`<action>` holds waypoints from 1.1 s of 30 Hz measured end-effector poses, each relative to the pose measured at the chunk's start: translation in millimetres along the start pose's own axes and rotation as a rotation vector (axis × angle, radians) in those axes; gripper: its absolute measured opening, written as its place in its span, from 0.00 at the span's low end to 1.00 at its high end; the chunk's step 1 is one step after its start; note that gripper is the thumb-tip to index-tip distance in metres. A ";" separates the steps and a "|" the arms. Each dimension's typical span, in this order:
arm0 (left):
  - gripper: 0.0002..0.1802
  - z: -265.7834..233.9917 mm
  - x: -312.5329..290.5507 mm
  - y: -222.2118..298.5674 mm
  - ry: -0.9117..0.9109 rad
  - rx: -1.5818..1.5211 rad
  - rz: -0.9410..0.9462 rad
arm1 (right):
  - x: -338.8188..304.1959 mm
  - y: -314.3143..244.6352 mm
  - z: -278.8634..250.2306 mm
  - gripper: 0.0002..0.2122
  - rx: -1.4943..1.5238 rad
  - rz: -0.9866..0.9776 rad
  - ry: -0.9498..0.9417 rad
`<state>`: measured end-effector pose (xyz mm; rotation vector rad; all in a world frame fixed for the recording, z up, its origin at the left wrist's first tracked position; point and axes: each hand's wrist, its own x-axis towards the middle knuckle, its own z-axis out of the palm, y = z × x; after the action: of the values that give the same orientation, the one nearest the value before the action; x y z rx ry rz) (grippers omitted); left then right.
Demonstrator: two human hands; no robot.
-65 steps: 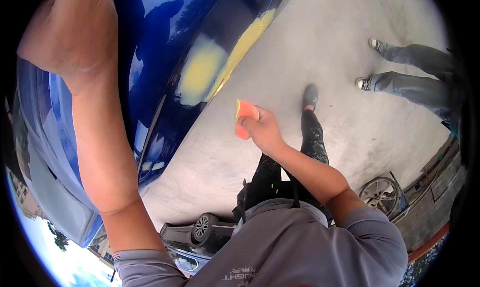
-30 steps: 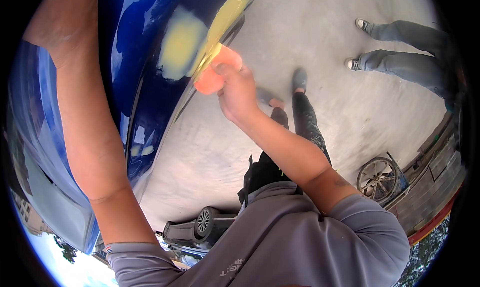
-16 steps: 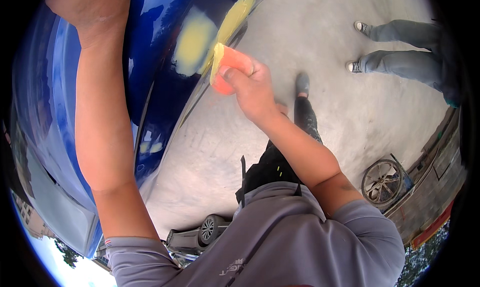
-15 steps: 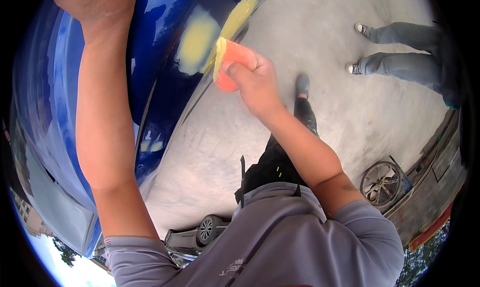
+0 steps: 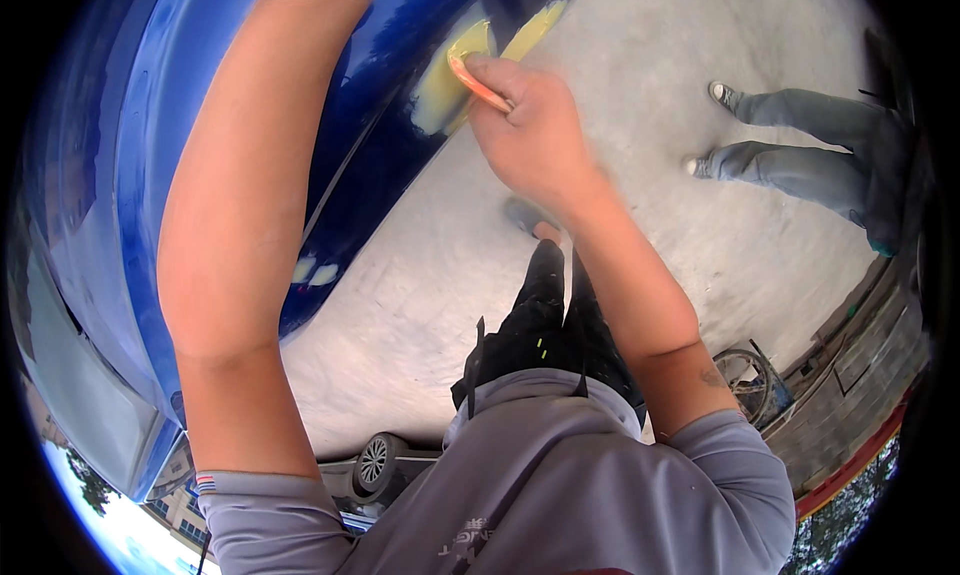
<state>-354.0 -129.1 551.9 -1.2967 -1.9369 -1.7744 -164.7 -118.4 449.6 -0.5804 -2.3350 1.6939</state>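
Orange spreader (image 5: pixel 478 88) at the blue car (image 5: pixel 385 125)

Pale concrete floor (image 5: pixel 400 285) stretches beside the car; another person's legs (image 5: pixel 800 113) stand well apart from it. The right hand (image 5: pixel 530 125) — thumb and curled fingers pinching the bent spreader — is at the car's yellow patch (image 5: pixel 432 90); contact is hard to tell. The left hand is beyond view, its state untold. Floor separates the car's lower edge from those legs.
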 end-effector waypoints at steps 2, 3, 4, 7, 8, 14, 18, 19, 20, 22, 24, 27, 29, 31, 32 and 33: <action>0.04 0.7 1.1 7.8 -0.009 0.081 -0.049 | -10.9 -1.5 10.1 0.16 -0.081 -0.117 -0.030; 0.04 0.2 0.6 7.3 0.004 0.087 -0.036 | -17.4 -4.7 14.2 0.16 -0.131 -0.160 -0.056; 0.04 -2.8 -1.1 4.3 0.018 0.093 -0.022 | -21.0 -5.5 16.1 0.16 -0.182 -0.204 -0.083; 0.04 2.0 -1.3 -11.6 0.030 0.018 -0.019 | -9.9 10.8 6.2 0.16 -0.029 -0.127 0.067; 0.04 5.6 -0.9 -15.7 0.036 -0.016 -0.023 | -2.0 17.0 -1.4 0.16 0.045 -0.041 0.106; 0.05 0.9 -2.2 2.7 -0.033 -0.046 -0.043 | 22.9 -5.1 -21.5 0.16 0.263 0.222 0.016; 0.05 -10.6 -2.7 16.1 -0.046 0.009 -0.076 | -3.9 -12.0 5.3 0.16 -0.020 -0.064 -0.128; 0.04 -11.6 -3.2 9.9 -0.022 0.037 -0.070 | -11.6 -10.7 15.3 0.16 -0.128 -0.204 -0.108; 0.04 -5.4 -2.9 2.3 -0.015 0.040 -0.062 | -15.6 -6.8 20.5 0.16 -0.246 -0.326 -0.063; 0.05 1.0 -3.5 -4.2 -0.009 0.027 -0.057 | -19.3 -3.1 22.1 0.16 -0.258 -0.318 -0.119; 0.05 2.6 -3.6 -2.1 0.007 0.025 -0.058 | -18.8 3.6 11.5 0.16 -0.091 -0.161 -0.097; 0.05 0.5 -2.0 -4.7 -0.022 0.006 -0.039 | 7.6 32.4 -31.8 0.17 0.311 0.260 0.086; 0.06 3.4 -3.4 -0.8 -0.014 0.019 -0.027 | 34.3 63.3 -54.8 0.17 0.332 0.336 0.180; 0.06 8.7 -2.7 2.7 -0.026 -0.015 -0.025 | 52.3 85.0 -66.0 0.18 0.291 0.322 0.189; 0.07 9.2 -3.4 4.8 -0.031 -0.028 -0.026 | 58.3 88.9 -68.6 0.19 0.287 0.335 0.148; 0.07 14.2 -4.1 0.7 0.003 0.005 -0.011 | 60.9 90.9 -69.4 0.20 0.283 0.347 0.106</action>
<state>-345.5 -118.4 546.1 -1.2829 -1.9496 -1.7748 -175.4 -8.3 382.2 -1.0331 -1.9572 2.0355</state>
